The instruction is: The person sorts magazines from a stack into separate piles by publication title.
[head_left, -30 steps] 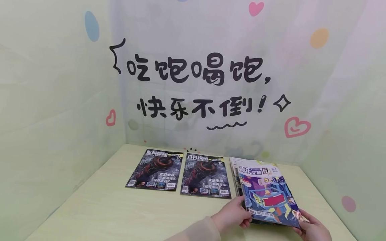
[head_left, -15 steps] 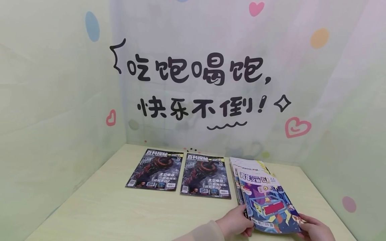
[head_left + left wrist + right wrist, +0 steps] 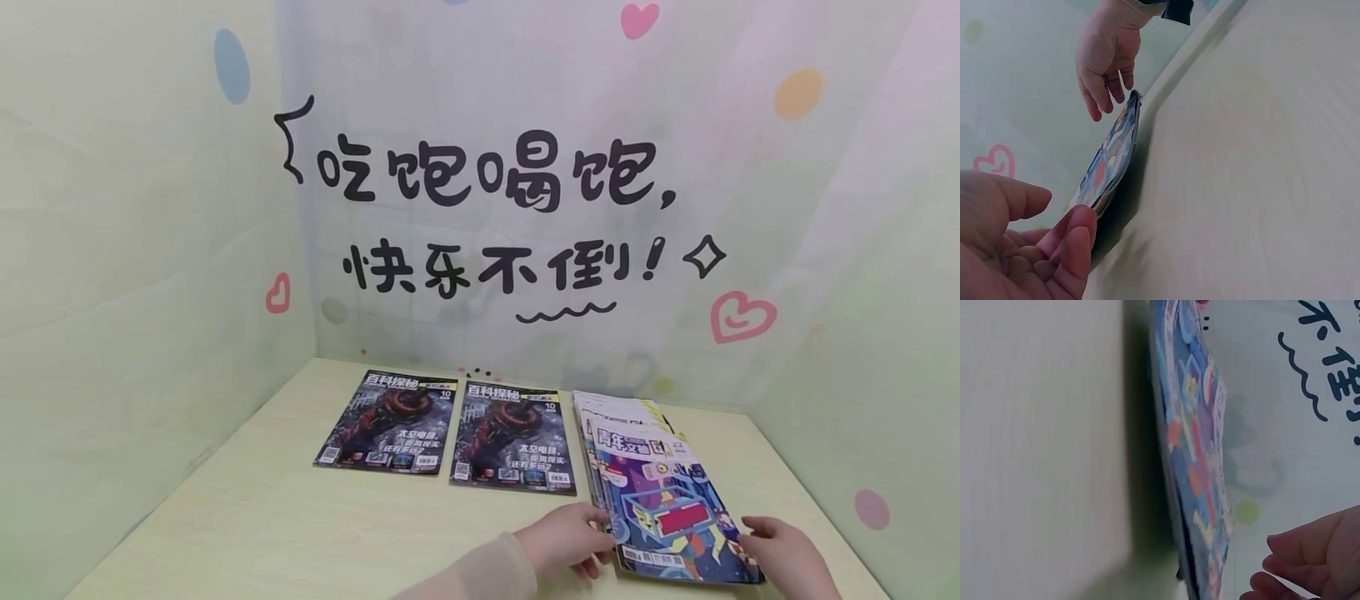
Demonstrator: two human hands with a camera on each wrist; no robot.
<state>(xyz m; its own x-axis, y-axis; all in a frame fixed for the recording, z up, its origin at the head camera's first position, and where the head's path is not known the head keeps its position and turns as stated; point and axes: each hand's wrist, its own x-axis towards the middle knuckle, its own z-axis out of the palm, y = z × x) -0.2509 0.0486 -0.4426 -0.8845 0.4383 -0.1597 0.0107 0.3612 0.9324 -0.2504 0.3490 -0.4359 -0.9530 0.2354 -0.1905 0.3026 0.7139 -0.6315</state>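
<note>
A magazine with a colourful purple and blue cover (image 3: 667,508) lies on top of a pile of magazines (image 3: 618,404) at the right in the head view. My left hand (image 3: 564,537) is at its lower left edge, fingers loosely bent and thumb lifted apart from them. On the opposite side, my right hand (image 3: 786,557) has its relaxed fingers beside the lower right edge. The right wrist view shows a gap between the right fingers (image 3: 1300,540) and the cover. Neither hand grips the magazine.
Two matching dark magazines, one on the left (image 3: 388,423) and one in the middle (image 3: 513,437), lie face up side by side on the pale wooden table (image 3: 315,533). Printed fabric walls (image 3: 480,350) enclose the table at the back and both sides.
The top magazine has come down toward me, baring more of the pile's upper end. Both hands have let go of it, their fingers now loosened at its edges.
</note>
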